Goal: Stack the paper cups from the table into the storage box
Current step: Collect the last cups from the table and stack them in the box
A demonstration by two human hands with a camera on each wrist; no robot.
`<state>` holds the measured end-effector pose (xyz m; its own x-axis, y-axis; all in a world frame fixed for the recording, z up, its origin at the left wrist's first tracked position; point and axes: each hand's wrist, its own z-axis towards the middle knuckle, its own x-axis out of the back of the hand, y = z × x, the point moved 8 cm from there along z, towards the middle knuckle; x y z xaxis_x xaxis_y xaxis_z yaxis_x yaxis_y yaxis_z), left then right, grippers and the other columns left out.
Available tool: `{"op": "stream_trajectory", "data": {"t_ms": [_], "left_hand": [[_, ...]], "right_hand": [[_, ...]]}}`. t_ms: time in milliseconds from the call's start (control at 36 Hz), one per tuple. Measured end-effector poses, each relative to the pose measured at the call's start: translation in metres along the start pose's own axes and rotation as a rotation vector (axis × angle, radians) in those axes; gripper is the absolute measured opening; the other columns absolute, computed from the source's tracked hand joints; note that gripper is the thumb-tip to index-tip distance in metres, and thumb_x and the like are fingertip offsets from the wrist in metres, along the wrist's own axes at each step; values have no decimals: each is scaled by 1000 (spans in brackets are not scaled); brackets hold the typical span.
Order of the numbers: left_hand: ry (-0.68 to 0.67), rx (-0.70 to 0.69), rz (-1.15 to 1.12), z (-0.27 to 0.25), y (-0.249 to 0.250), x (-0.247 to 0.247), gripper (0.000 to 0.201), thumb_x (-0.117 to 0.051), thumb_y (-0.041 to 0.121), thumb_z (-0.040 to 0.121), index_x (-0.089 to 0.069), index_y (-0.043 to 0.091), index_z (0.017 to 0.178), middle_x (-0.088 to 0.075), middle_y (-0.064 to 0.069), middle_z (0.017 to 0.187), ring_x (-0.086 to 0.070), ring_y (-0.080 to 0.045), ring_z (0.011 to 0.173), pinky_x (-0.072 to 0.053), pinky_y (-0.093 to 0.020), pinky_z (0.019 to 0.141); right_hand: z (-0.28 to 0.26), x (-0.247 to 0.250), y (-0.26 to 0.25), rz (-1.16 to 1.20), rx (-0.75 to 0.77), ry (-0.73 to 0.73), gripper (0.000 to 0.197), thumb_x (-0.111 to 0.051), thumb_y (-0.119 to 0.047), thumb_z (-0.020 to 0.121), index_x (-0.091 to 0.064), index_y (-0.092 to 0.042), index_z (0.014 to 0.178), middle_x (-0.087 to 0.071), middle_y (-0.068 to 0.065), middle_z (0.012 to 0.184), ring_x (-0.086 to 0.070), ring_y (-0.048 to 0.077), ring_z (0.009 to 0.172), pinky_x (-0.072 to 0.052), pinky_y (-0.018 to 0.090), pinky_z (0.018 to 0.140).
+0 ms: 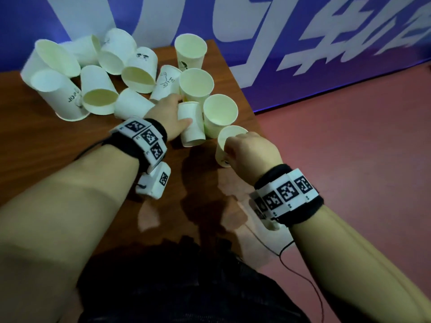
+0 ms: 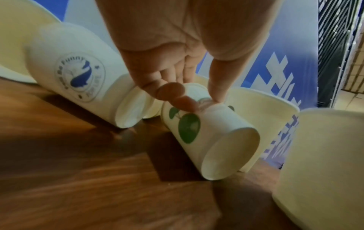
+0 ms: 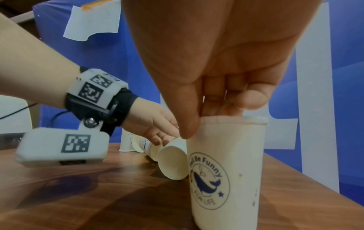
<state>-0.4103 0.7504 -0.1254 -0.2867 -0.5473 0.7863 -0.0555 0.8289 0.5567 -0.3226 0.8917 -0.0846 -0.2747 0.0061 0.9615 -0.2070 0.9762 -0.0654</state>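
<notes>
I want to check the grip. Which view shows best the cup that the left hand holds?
The left wrist view: the green-printed cup lies tipped, fingertips pinching it. In the head view the left hand partly covers it. In the right wrist view it is small and far.

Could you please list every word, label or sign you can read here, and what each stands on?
"Be Funny" and "FOR LIFE": round whale badge on the upright cup that the right hand pinches at the rim.
"Funny": same badge on the cup lying on its side.
Large white characters on the blue wall banner: cropped, unreadable.
Writing on the far cups: too blurred.
Wristband squares: coded patterns, no words.
</notes>
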Motion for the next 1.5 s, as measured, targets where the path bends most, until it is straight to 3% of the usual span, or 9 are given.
{"op": "stream_trajectory", "data": {"t_ms": [194, 306, 555, 778, 889, 1055, 1222, 1333, 1500], "left_hand": [[10, -63, -25, -5, 5, 16, 23, -53, 24, 90, -56, 16, 112, -54, -2, 90, -55, -24, 95, -37, -27, 77], [49, -117, -167, -29, 0, 41, 9, -56, 20, 88, -59, 18, 96, -56, 2, 71, -59, -24, 82, -49, -37, 84], [204, -197, -369, -110, -42, 125, 7, -58, 12, 87, -57, 18, 91, -62, -1, 71, -57, 5, 55, -47, -12, 67], [440, -137, -359, -223, -155, 212, 5, -52, 16, 91, -56, 18, 92, -66, -4, 76, -62, -5, 66, -51, -19, 66], [504, -100, -340, -287, -230, 253, 8, -48, 15, 92, -55, 19, 93, -64, 2, 74, -62, 1, 67, -47, -6, 60], [552, -57, -435, -381, -348, 314, 8, -50, 27, 83, -53, 34, 80, -64, -1, 73, -63, -5, 65, -51, -16, 64], [690, 64, -330, -482, -448, 379, 15, -49, 11, 92, -55, 22, 85, -65, -2, 79, -63, -4, 71, -48, -10, 65], [818, 167, -271, -534, -506, 411, 9, -50, 9, 92, -58, 5, 94, -63, -1, 78, -58, 13, 63, -42, 0, 59], [882, 354, -117, -559, -579, 430, 9, -51, 14, 92, -59, 10, 92, -62, 6, 76, -55, 16, 64, -38, -2, 56]], "right_hand": [[-3, 15, 3, 27, 57, 87, 21, -49, -24, 91, -60, -13, 105, -62, 9, 103, -52, 30, 100, -44, 36, 72], [-11, 31, -11, 21, 128, 117, 25, -47, -27, 92, -60, -10, 104, -62, 10, 104, -51, 31, 101, -42, 36, 72], [-22, 81, -85, 10, 262, 242, 21, -52, -28, 90, -60, -10, 97, -63, 7, 98, -52, 26, 98, -42, 37, 77], [-33, 94, -237, 27, 462, 303, 19, -53, -30, 90, -60, -13, 95, -63, 6, 94, -53, 25, 95, -43, 37, 74], [-47, 87, -334, 54, 538, 312, 20, -54, -32, 88, -61, -14, 97, -63, 6, 94, -53, 26, 96, -45, 38, 76], [-65, 71, -487, 94, 629, 309, 18, -55, -30, 88, -63, -15, 95, -63, 3, 92, -52, 21, 97, -29, 25, 67], [-86, 62, -627, 123, 771, 275, 17, -54, -28, 88, -63, -16, 97, -63, 1, 93, -52, 19, 97, -32, 25, 69], [-95, 62, -690, 122, 854, 282, 18, -56, -28, 87, -63, -15, 97, -64, 1, 92, -53, 21, 95, -35, 27, 69], [-99, 60, -745, 134, 890, 278, 17, -56, -27, 86, -63, -13, 92, -63, 5, 89, -53, 25, 94, -40, 33, 72]]}}
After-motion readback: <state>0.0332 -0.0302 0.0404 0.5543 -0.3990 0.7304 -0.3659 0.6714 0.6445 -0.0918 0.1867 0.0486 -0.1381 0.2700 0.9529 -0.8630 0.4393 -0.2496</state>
